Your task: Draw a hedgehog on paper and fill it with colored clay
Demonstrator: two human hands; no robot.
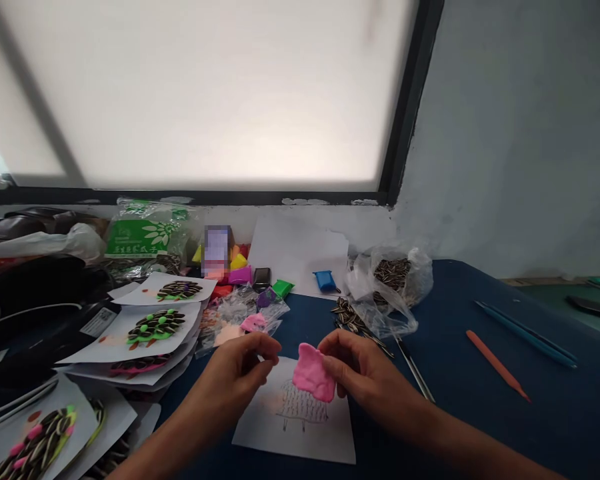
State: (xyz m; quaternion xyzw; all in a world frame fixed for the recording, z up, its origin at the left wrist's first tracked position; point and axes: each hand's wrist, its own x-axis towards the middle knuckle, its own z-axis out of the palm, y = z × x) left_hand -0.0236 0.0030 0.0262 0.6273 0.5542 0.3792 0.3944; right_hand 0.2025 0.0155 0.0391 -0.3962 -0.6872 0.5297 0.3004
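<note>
A flattened, uneven piece of pink modelling clay (pixel 311 375) is pinched between the thumb and fingers of my right hand (pixel 353 363). To its left, my left hand (pixel 250 363) has its fingers bent, with a small gap between thumb and forefinger and nothing visible in it. Beneath both hands lies a white paper (pixel 265 443) bearing a pencil drawing (pixel 303 407) of a body filled with short strokes, with short legs below. The clay is held above the drawing and covers part of it. A faint peach-coloured patch shows at the drawing's left side.
Sheets with sunflower-seed pictures (pixel 155 327) are stacked at left. Behind are clay packets (pixel 240 275), a blue packet (pixel 325 281) and a plastic bag of sunflower seeds (pixel 393 277). Blue tweezers (pixel 527 335) and an orange tool (pixel 497 365) lie on the dark blue table (pixel 460 287).
</note>
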